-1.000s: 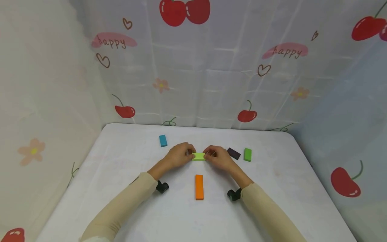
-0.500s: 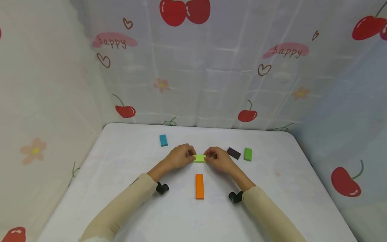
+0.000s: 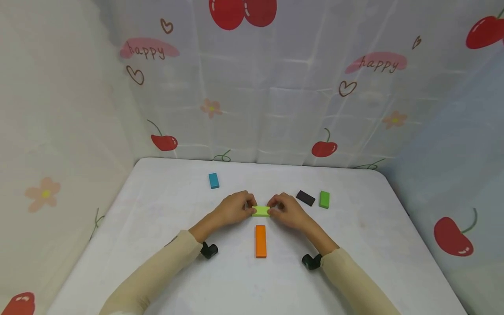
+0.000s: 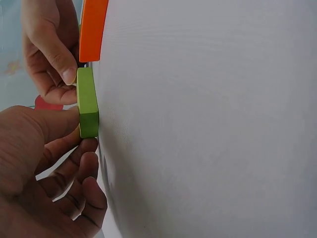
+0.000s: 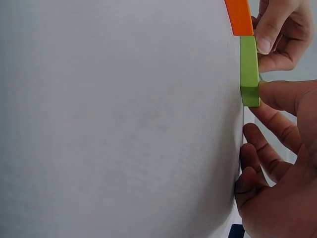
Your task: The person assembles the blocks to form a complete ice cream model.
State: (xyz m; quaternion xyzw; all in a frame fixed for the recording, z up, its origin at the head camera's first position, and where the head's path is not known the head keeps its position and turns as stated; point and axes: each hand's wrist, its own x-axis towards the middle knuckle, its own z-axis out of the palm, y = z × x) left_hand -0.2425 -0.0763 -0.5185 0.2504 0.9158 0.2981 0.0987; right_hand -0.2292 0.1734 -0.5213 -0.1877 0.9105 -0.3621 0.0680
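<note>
A light green rectangular block (image 3: 260,211) lies crosswise between both hands, close to the table top. My left hand (image 3: 236,207) pinches its left end between thumb and fingers; the right hand (image 3: 288,211) pinches the opposite end. In the left wrist view the green block (image 4: 87,99) shows its long side and one end, with the left thumb against it. The right wrist view shows the right thumb on the same green block (image 5: 249,69). Just nearer to me, an orange block (image 3: 260,241) lies lengthwise, a small gap from the green one.
A blue block (image 3: 214,180) lies at the back left of the white table (image 3: 177,280). Beyond the right hand are a dark block (image 3: 305,198), set at a slant, and another green block (image 3: 324,199). Printed curtains stand behind and at both sides.
Both hands have drawn the light green block toward me, closer to the orange block. The other blocks stay where they were, and the head view has tilted slightly.
</note>
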